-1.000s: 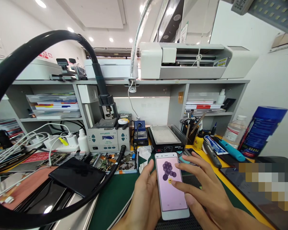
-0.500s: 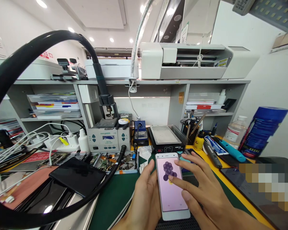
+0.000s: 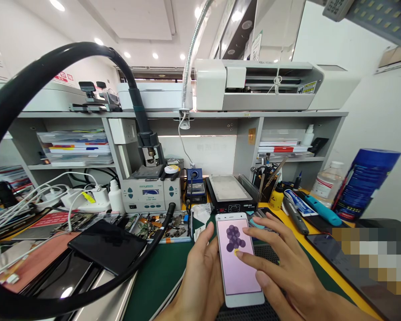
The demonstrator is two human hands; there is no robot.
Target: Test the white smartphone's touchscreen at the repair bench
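Note:
A white smartphone (image 3: 239,278) is tilted up toward me, its lit pink screen showing a cluster of dark purple circles and a small yellow one. My left hand (image 3: 201,272) grips it along the left edge, thumb up beside the frame and the other fingers hidden behind. Over the right side of the screen, my right hand (image 3: 289,265) has its fingers spread and holds nothing. Its index fingertip is at the yellow circle, on or just above the glass. The right thumb lies by the phone's right edge.
A thick black hose (image 3: 123,58) loops across the left side from the grey soldering station (image 3: 150,196). Behind the phone stands a heating plate (image 3: 230,189). Circuit boards fill a tray (image 3: 163,240). At right are a blue can (image 3: 364,183) and a clear bottle (image 3: 327,185).
My right index fingertip has shifted slightly down on the screen. The purple circles look darker and more solid now. My left hand keeps its hold on the smartphone.

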